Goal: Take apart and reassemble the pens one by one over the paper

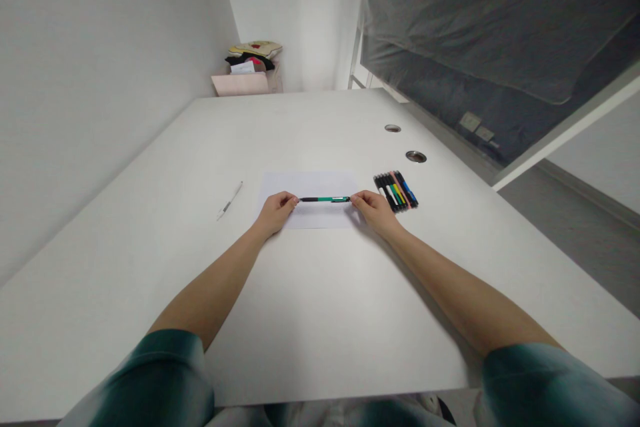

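The left hand (274, 213) and right hand (375, 210) hold a green-and-black pen (325, 199) by its ends, fingers clamped on it, above a paper sheet (310, 183); moving it calls for both hands together.

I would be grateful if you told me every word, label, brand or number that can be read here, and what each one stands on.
Nothing can be read in this picture. Any printing on the green and black pen, the row of pens or the silver pen is too small to read. The white slip in the pile at the back and the small wall plates are too blurred.
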Available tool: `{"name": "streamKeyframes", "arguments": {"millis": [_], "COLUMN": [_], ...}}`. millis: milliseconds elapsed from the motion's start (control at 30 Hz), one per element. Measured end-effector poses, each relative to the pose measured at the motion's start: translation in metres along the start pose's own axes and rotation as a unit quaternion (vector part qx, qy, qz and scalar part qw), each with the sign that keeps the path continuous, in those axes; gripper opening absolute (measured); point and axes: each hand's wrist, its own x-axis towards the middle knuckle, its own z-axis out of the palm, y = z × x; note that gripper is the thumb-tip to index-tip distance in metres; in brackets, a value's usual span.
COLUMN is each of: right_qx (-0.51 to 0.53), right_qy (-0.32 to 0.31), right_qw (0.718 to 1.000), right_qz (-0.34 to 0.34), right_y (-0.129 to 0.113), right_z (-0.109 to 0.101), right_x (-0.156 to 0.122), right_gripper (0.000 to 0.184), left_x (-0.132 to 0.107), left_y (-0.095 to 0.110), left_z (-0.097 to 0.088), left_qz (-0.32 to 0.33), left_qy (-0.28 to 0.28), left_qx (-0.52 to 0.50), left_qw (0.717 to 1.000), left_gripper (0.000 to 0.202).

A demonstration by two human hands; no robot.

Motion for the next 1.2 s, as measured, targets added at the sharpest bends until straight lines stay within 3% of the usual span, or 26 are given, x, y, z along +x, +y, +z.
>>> {"name": "streamKeyframes", "arguments": {"millis": [1200], "right_qx": [-0.047], "right_qy": [-0.011], "right_qw": [0.999], "right_qz": [-0.007], "right_y": [-0.0056], "right_z": [0.0011], "right_x": [-0.0013], "right_gripper": [0.049], "left_x": [0.0004], "left_y": [0.0026], "left_z": [0.0012], "left_qz": [0.009], "left_qy": [0.002], "left_qx": [0.021], "left_qw": [1.000], "left_gripper": [0.036]}}
